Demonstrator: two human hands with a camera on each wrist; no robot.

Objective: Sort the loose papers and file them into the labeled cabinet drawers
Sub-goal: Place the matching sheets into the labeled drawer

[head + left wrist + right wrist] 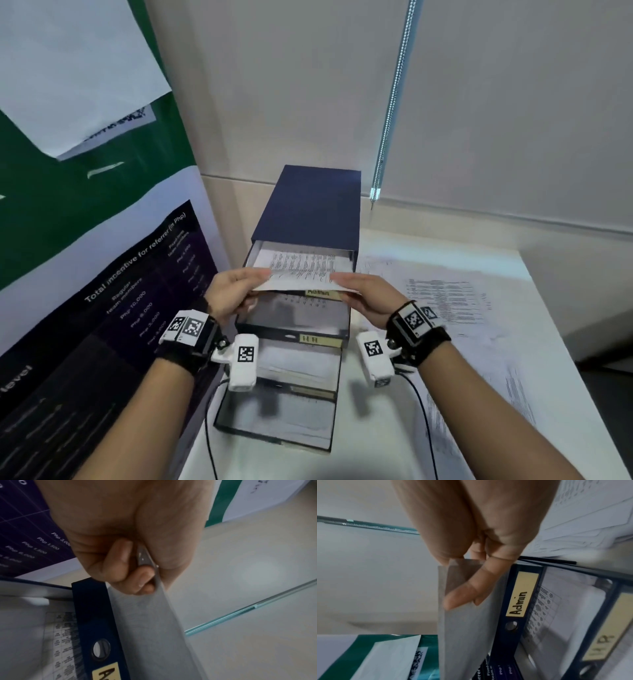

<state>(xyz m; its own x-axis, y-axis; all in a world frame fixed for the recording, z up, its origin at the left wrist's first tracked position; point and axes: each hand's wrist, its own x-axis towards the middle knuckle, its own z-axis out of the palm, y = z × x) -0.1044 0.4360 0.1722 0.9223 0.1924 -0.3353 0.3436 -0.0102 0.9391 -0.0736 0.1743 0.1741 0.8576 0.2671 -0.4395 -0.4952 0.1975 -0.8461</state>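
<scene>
paper sheet: held level over the top drawer.
left hand: pinches near edge.
right hand: pinches opposite corner.
technique: lower flat, release together, clear of the admin label.

The drawer cabinet sat on the table, backed up near the wall, with a poster along its left. Loose papers were spread on the table to its right. Four drawers were pulled out in steps, each lower one sticking out further toward the person. The held sheet hung over the top drawer, just above the Admin drawer. Left hand had its left edge, right hand the right.
</scene>
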